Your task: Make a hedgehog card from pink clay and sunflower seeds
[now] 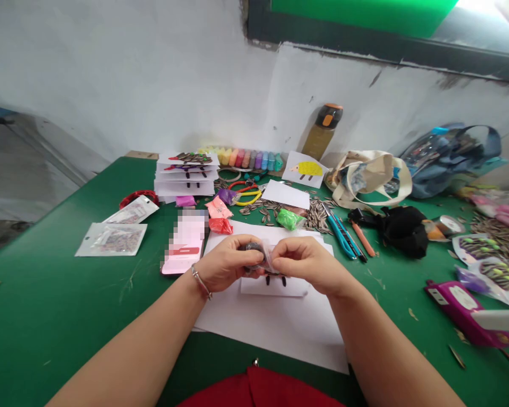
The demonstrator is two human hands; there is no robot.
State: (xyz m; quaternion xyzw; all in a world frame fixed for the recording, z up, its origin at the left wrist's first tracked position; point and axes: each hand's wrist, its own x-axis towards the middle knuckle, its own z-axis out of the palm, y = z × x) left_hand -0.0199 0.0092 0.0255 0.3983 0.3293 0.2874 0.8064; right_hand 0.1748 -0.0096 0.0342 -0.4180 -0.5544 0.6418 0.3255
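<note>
A small clear plastic packet with something dark inside (254, 249) is held between both hands over the white paper. My left hand (229, 261) has its fingers closed round the dark part. My right hand (303, 261) pinches the clear plastic edge. Below them lies a white card (258, 287) with two short black marks, its upper part hidden by the hands. The card rests on larger white sheets (275, 333). Just beyond the hands are a red packet (221, 226), a pink packet (219, 208) and a green packet (290, 219).
On the green table (68, 316), stacked cards (184, 186) and bead packets (112, 239) sit left. Seeds, blue scissors (341, 234), a black cloth item (407, 232) and a purple device (462, 308) lie right. A bottle (322, 133) stands by the wall.
</note>
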